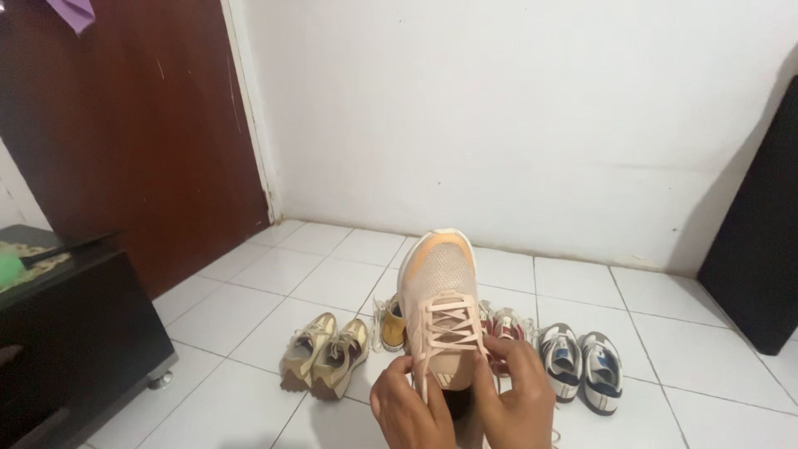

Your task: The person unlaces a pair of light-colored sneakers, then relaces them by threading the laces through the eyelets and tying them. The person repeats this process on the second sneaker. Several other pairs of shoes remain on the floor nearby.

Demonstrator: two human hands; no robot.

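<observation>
A big plain white wall (515,108) fills the back of the room, and a tall dark red-brown wooden door (125,133) stands shut on the left. The floor is made of shiny white square tiles (274,274) with thin dark lines between them. A low black cabinet with a small metal wheel (75,333) sits at the left edge, and a flat black panel (761,249) leans by the wall on the right.

In the middle, a pale peach running shoe with a mesh top and an orange toe (438,291) is held up off the floor, toe pointing away and up. The left hand (409,409) and the right hand (517,392) are at its near end, one on each side. Both hands are pinching the flat peach laces (449,326), fingers curled tight around the ends.

On the tiles behind the shoe lie more shoes in a row. A pair of gold and tan sneakers (324,353) sits to the left. A yellow sneaker (391,324) peeks out just beside the held shoe. A red and white sneaker (505,328) shows on the other side, partly hidden. A pair of grey and white sneakers with blue insides (582,366) sits to the right
</observation>
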